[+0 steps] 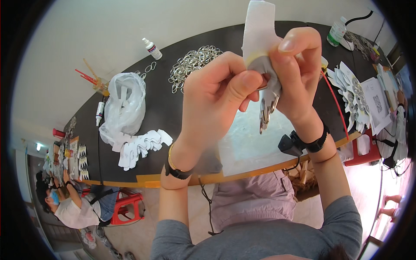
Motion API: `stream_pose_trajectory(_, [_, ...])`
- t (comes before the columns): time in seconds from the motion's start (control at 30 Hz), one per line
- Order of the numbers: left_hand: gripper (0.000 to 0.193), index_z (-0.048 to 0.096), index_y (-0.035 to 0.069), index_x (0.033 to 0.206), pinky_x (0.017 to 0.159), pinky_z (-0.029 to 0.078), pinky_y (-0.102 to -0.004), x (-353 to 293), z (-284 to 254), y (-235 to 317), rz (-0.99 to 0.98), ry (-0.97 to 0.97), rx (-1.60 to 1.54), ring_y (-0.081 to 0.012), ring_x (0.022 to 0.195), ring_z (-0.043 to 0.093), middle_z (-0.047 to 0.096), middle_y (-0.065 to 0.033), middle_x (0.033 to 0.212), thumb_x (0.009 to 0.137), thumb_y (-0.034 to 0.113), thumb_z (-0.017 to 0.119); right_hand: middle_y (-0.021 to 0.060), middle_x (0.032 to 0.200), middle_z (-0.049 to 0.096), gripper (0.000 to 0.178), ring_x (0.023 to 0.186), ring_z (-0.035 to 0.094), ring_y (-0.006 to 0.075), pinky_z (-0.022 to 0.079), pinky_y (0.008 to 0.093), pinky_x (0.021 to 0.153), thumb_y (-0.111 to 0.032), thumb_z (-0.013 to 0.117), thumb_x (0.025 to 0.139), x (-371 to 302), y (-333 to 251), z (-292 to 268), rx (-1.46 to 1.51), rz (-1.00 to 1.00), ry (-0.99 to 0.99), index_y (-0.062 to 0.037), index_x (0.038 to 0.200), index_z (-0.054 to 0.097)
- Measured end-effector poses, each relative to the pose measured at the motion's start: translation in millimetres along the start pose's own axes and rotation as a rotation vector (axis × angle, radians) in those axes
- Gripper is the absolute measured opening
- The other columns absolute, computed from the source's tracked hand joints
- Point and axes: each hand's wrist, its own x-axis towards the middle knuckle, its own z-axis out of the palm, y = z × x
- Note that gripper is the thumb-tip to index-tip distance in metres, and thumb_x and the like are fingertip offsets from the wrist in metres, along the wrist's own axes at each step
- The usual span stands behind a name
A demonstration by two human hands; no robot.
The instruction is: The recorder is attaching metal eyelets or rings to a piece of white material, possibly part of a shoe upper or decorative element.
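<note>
Raised above the table, a soft white and grey strap piece [259, 32] is pinched between both hands. My left hand [212, 93] presses its thumb and fingertips on the grey part, where an edge of metal shows. On the other side my right hand [299, 71] is closed round the grey part, thumb and forefinger bent against it. Silvery metal parts [268, 108] hang below the fingers; their exact kind is hard to make out. Under the hands lies a pale translucent sheet [236, 149]. Fingers hide the middle of the strap piece.
Oval metal rings [193, 67] lie heaped beyond my left hand. Left of them are a plastic bag [125, 104], white cut pieces [143, 149], a bottle [152, 48] and a pot of brushes [102, 86]. Rightward lie finished-looking grey-white pieces [353, 97]. A co-worker [78, 208] sits far left.
</note>
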Motion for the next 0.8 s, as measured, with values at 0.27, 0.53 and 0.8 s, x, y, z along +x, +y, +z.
stream_pose_trajectory(0.27, [0.023, 0.055, 0.000, 0.076, 0.046, 0.037, -0.0179, 0.4, 3.0, -0.3, 0.080, 0.025, 0.013, -0.0047, 0.054, 0.048, 0.057, -0.0022, 0.067, 0.089, 0.017, 0.063, 0.0036, 0.070, 0.057, 0.029, 0.054, 0.048, 0.0067, 0.035, 0.0197, 0.046, -0.020, 0.045, 0.094, -13.2, -3.1, 5.2, -0.202, 0.234, 0.217, -0.0108, 0.119, 0.035])
stream_pose_trajectory(0.53, [0.019, 0.055, 0.001, 0.087, 0.057, 0.032, -0.0184, 16.0, -14.4, -12.5, -0.166, -0.028, -0.094, -0.0061, 0.065, 0.041, 0.051, 0.0000, 0.077, 0.096, 0.017, 0.050, 0.0043, 0.082, 0.062, 0.025, 0.070, 0.054, 0.0037, 0.041, 0.0178, 0.059, -0.021, 0.046, 0.097, 0.0, 16.8, -0.7, -0.057, 0.370, 0.105, -0.0060, 0.115, 0.053])
stream_pose_trajectory(0.8, [0.018, 0.055, 0.003, 0.086, 0.057, 0.031, -0.0189, 20.0, -30.8, -11.7, -0.134, 0.022, -0.117, -0.0053, 0.066, 0.041, 0.048, 0.0018, 0.076, 0.095, 0.017, 0.052, 0.0051, 0.084, 0.057, 0.057, 0.072, 0.052, 0.0047, 0.042, 0.0162, 0.063, -0.004, 0.060, 0.087, 16.9, -1.7, -12.8, 0.093, 0.514, -0.078, -0.0032, 0.136, 0.031])
